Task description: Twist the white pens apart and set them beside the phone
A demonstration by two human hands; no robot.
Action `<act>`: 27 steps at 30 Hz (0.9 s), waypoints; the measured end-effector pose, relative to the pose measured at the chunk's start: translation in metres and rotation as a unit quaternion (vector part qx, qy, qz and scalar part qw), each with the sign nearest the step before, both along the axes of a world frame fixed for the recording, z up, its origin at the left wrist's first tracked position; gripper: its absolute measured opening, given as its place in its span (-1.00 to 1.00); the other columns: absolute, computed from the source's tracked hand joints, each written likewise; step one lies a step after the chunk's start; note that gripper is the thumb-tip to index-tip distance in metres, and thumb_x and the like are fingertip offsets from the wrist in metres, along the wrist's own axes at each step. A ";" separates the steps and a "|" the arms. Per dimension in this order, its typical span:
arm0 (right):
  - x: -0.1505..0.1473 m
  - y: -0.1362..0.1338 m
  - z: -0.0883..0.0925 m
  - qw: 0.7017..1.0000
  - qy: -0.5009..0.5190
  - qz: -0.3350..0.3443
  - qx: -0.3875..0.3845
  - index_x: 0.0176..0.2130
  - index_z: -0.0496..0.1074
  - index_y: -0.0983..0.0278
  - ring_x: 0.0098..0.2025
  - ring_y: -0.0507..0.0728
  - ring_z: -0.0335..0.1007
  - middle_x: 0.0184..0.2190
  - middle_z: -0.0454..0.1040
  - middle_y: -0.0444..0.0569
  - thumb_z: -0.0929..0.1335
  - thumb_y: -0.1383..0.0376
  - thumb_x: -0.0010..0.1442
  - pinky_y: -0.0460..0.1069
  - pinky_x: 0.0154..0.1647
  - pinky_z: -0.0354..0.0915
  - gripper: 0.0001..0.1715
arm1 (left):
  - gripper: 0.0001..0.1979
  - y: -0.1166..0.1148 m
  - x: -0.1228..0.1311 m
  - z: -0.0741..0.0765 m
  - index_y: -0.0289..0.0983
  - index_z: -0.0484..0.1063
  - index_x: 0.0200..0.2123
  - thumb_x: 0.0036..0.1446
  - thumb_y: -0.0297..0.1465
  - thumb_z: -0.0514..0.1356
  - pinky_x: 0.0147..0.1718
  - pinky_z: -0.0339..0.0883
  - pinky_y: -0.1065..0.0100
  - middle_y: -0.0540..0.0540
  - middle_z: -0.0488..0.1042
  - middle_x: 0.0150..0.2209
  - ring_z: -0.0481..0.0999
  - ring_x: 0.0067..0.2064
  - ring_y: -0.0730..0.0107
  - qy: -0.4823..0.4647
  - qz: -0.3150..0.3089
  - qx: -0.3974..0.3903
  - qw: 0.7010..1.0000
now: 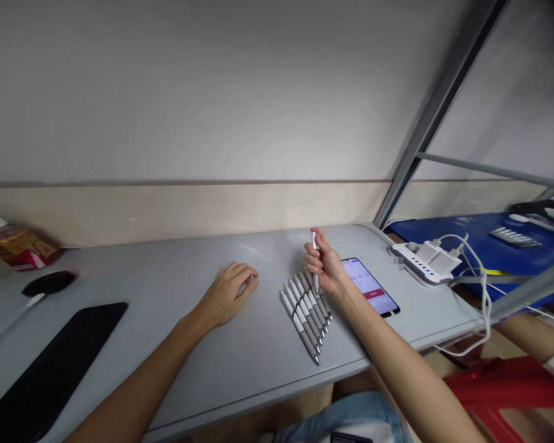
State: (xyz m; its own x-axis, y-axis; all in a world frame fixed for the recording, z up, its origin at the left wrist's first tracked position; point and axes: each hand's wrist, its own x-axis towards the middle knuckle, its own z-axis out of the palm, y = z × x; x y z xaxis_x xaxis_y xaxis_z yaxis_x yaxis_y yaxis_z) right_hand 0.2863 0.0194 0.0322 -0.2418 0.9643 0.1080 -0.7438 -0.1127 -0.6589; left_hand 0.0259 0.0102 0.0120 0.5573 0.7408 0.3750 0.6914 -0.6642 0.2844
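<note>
In my right hand (325, 261) a white and grey click pen (314, 241) stands nearly upright with its tip down. My fingers wrap round its barrel, and the thumb is at its top end. Just below and left of that hand, several matching pens (304, 314) lie side by side in a slanted row on the desk, tips toward the front edge; my right hand hides part of the row's far end. My left hand (233, 289) rests on the desk left of the row, fingers loosely bent, with a gap between thumb and fingers and nothing visible in it.
A phone (371, 286) with a lit screen lies beside my right forearm. Beyond it sit a power strip (422, 264) with chargers and a metal post (424, 135). At left are a black mat (59, 369), a dark mouse-like object (49, 283) and a bottle (18, 243). Another person's arm (526, 335) shows at right.
</note>
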 end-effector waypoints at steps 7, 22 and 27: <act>-0.003 0.001 -0.002 1.000 -0.017 -0.002 0.011 -0.10 0.24 0.03 -0.69 -0.12 -0.27 -0.61 -0.01 -0.31 0.36 0.20 0.21 -0.22 -0.73 -0.32 -0.73 | -0.72 0.001 0.000 -0.001 -0.21 0.39 -0.24 0.32 -0.28 -0.08 -0.12 0.17 0.22 -0.05 0.47 -0.25 0.36 -0.16 0.30 0.005 0.008 -0.005 1.000; -0.004 0.002 -0.002 1.000 -0.009 -0.013 0.008 -0.13 0.22 0.08 -0.69 -0.11 -0.28 -0.62 -0.03 -0.31 0.35 0.24 0.21 -0.21 -0.73 -0.34 -0.76 | -0.70 0.002 -0.001 -0.003 -0.19 0.39 -0.27 0.31 -0.25 -0.09 -0.09 0.12 0.18 -0.05 0.47 -0.25 0.36 -0.14 0.26 0.014 0.034 -0.020 0.999; -0.005 0.001 -0.002 0.999 -0.025 -0.021 0.012 -0.14 0.22 0.07 -0.69 -0.10 -0.28 -0.62 -0.03 -0.32 0.36 0.20 0.21 -0.21 -0.73 -0.33 -0.76 | -0.70 0.003 -0.003 -0.003 -0.19 0.40 -0.27 0.31 -0.25 -0.08 -0.10 0.12 0.18 -0.04 0.48 -0.25 0.36 -0.14 0.26 0.012 0.041 -0.021 0.999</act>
State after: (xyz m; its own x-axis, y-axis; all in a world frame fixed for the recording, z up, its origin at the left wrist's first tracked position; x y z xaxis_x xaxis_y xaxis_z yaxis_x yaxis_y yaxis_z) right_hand 0.2814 0.0200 0.0306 -0.2076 0.9708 0.1205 -0.7141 -0.0662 -0.6969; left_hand 0.0231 0.0129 0.0087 0.5030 0.7991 0.3293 0.7501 -0.5929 0.2931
